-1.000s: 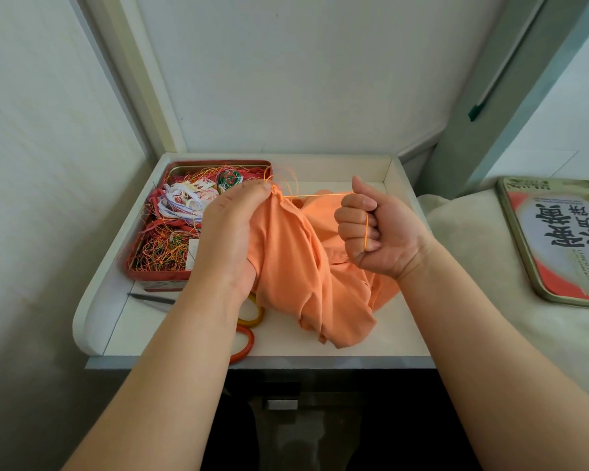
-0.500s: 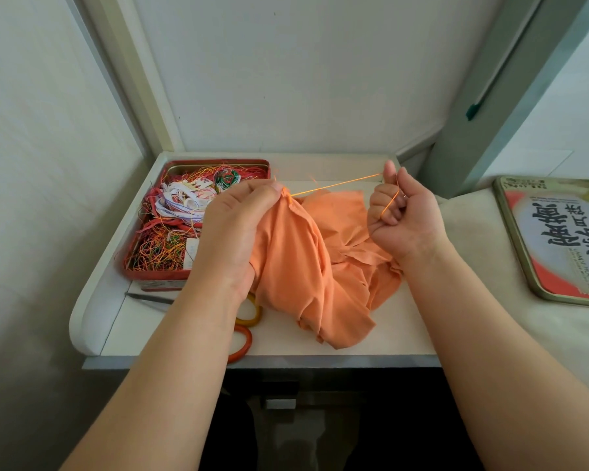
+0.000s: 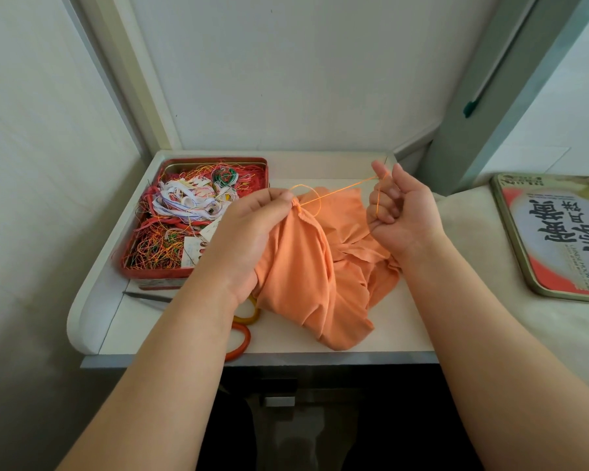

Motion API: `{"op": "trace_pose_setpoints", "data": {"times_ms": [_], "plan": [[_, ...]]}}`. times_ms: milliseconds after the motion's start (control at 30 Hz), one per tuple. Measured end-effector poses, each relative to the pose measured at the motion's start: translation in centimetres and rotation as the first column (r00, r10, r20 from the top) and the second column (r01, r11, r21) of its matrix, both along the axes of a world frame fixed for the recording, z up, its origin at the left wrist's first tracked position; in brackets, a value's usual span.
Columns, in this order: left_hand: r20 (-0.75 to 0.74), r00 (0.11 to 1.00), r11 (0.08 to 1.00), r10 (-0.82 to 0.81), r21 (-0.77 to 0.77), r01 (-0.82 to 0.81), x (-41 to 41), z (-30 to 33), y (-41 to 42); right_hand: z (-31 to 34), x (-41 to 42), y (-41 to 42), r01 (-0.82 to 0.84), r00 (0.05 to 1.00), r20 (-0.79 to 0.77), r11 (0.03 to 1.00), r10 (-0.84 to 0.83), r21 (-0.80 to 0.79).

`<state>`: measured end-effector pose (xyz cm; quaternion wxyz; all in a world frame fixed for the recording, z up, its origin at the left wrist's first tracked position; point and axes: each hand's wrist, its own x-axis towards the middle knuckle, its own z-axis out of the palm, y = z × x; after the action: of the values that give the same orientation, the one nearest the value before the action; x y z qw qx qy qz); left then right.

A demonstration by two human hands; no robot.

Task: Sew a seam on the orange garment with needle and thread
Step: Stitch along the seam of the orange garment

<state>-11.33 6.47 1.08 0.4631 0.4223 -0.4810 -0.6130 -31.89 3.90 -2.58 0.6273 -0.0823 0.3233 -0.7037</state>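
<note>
The left hand [image 3: 249, 232] pinches the orange shirt [image 3: 306, 273] while the right hand [image 3: 400, 212] pinches the thread [image 3: 337, 192], pulling a stitch tight, and it probably needs a bit more pull.

Orange garment [image 3: 300, 266] bunched on a white table, with thread.
Orange thread [image 3: 337, 190] runs taut from its gathered top edge, looping once; needle too small to make out.
</note>
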Motion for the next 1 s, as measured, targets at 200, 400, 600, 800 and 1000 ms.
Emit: {"op": "trace_pose_setpoints", "data": {"times_ms": [200,400,600,800,1000], "plan": [[0.036,0.998,0.998,-0.057,0.003,0.057,-0.1,-0.5,0.1,0.3,0.8,0.3,-0.008,0.586,-0.805,0.995,0.086,0.100],[-0.009,0.999,0.999,-0.046,-0.019,0.046,0.6,-0.3,-0.1,-0.7,2.4,0.8,-0.219,-0.021,-0.937,0.913,0.348,0.344],[-0.002,0.996,0.996,-0.087,-0.011,0.087,0.7,-0.4,-0.3,-0.9,1.2,0.2,-0.180,0.452,-0.803,0.921,0.389,0.345],[0.019,0.989,0.990,-0.144,0.007,0.143,0.6,-0.6,-0.2,-1.6,1.1,-0.6,-0.032,0.548,-0.808,0.970,0.219,0.241],[0.200,0.959,0.970,-0.202,-0.091,0.224,0.7,-0.7,-0.1,-1.4,0.9,-0.8,0.055,0.690,-0.721,0.988,0.066,0.143]]}}
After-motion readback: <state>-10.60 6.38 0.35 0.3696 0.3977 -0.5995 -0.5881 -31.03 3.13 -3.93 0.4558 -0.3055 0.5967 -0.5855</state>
